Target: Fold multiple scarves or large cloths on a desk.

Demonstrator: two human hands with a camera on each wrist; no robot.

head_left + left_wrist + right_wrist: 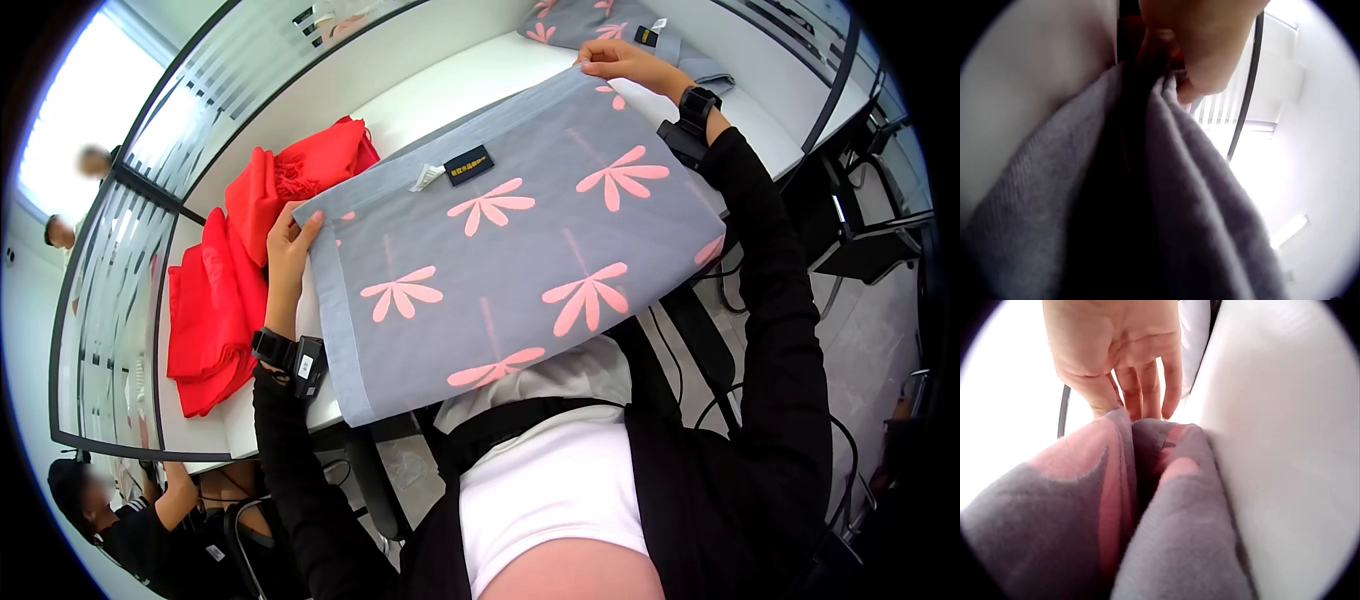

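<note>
A folded grey cloth (530, 240) printed with pink petal shapes hangs spread between my two hands, tilted over the desk's front edge. A black label (469, 165) with yellow lettering and a white tag (427, 178) sit near its upper edge. My left hand (288, 245) pinches the upper left corner, thumb on the front face. At the upper right corner, my right hand (632, 66) pinches the edge between thumb and fingers. The right wrist view shows fabric layers (1179, 506) hanging below the fingers. In the left wrist view, grey folds (1191, 187) hang from the left hand (1204, 44).
Folded red cloths (215, 320) lie on the white desk (440, 85) at the left. Another grey and pink cloth (600, 25) lies at the back right. Low partitions (190, 120) border the desk. A person (120, 520) sits at lower left; a black chair (870, 220) stands right.
</note>
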